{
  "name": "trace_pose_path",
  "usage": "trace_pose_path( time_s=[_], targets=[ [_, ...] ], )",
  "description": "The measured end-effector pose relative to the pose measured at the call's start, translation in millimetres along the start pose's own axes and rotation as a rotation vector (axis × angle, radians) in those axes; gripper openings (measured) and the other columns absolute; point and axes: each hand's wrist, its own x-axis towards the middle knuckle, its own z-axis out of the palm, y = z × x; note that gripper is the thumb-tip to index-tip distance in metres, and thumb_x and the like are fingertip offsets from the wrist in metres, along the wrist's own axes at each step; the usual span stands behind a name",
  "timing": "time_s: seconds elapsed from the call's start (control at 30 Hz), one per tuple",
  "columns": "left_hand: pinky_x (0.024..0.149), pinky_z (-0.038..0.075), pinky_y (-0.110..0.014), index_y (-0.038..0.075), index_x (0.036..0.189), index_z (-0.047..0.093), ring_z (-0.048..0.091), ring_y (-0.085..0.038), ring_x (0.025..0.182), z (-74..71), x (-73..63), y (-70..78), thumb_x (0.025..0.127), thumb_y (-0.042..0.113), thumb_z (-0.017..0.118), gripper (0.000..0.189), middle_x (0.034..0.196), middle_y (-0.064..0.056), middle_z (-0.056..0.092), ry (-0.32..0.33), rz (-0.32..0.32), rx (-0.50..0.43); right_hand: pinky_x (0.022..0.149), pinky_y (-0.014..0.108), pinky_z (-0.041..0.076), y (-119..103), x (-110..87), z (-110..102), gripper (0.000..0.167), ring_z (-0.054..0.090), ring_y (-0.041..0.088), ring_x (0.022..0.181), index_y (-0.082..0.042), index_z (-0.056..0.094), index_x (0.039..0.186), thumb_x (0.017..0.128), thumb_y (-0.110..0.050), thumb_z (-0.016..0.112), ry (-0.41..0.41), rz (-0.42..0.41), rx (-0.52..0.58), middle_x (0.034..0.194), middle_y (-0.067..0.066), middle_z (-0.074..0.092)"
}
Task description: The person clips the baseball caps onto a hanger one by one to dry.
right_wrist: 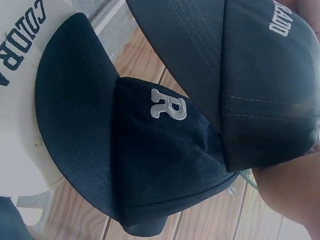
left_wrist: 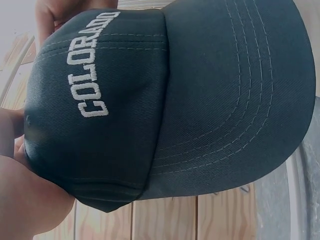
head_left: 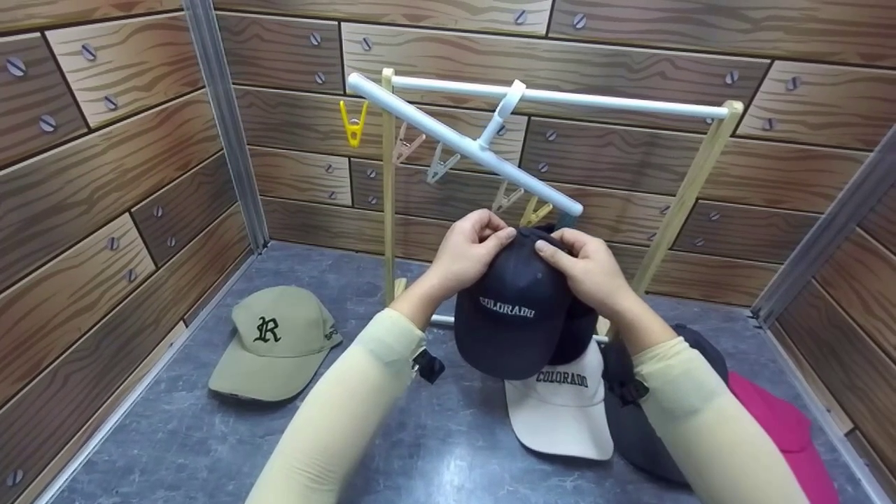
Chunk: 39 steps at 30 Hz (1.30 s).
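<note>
A dark navy cap (head_left: 514, 343) with white COLORADO lettering hangs brim-down between my two hands. Its crown top is pinched on one side by my left hand (head_left: 470, 252) and on the other by my right hand (head_left: 591, 269). Just above it is a yellow clothespin (head_left: 536, 212) on a slanted white hanger bar (head_left: 455, 141); contact between clip and cap is hard to tell. In the right wrist view, a second dark cap (right_wrist: 165, 155) with a white R is behind the held one. Lower down, a white COLORADO cap (head_left: 560, 420) is partly covered.
More clothespins hang along the bar, including a yellow one (head_left: 354, 127) at its far left. The bar hooks over a wood-and-white rack (head_left: 630, 105). An olive cap (head_left: 280, 343) lies left; a black cap (head_left: 644, 437) and a magenta cap (head_left: 777, 420) lie right.
</note>
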Motion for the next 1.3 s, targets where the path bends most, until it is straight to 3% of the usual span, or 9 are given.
trace_pose_path(
  time_s=[0.5,0.83,1.1,1.3],
  targets=[
    [0.072,0.050,-0.025,0.000,0.104,0.072,0.064,-0.008,0.074,-1.5,0.8,-1.0,0.109,0.013,0.073,0.014,0.085,-0.001,0.076,0.007,0.001,0.008,0.074,0.024,0.053,-2.0,4.5,-2.7,0.030,0.067,0.011,0.080,0.000,0.076,0.112,0.111,-0.029,0.072,-0.014,0.009,-0.043,0.091,-0.003,0.075],
    [0.073,0.049,-0.024,0.001,0.103,0.071,0.064,-0.008,0.075,-1.9,-1.6,-4.4,0.109,0.013,0.073,0.013,0.084,0.000,0.075,0.004,-0.002,-0.003,0.078,0.023,0.053,-4.9,11.6,-1.8,0.040,0.068,0.011,0.083,0.003,0.078,0.113,0.111,-0.036,0.071,0.044,0.036,-0.054,0.090,-0.004,0.078],
    [0.071,0.047,-0.023,0.001,0.102,0.071,0.062,-0.007,0.073,-2.7,-2.2,-4.9,0.108,0.013,0.073,0.014,0.081,0.004,0.073,0.001,0.004,-0.010,0.086,0.026,0.048,-11.3,19.7,-0.5,0.044,0.066,0.016,0.092,0.000,0.082,0.117,0.110,-0.042,0.071,0.159,0.064,-0.198,0.097,0.001,0.080],
    [0.070,0.047,-0.023,0.001,0.102,0.071,0.062,-0.008,0.072,-4.8,-3.8,-3.9,0.108,0.013,0.073,0.014,0.080,0.005,0.072,-0.003,-0.009,-0.016,0.099,0.042,0.051,-18.7,23.0,3.1,0.053,0.071,0.031,0.107,0.000,0.081,0.123,0.109,-0.049,0.069,0.175,0.104,-0.319,0.113,0.017,0.081]
  ],
)
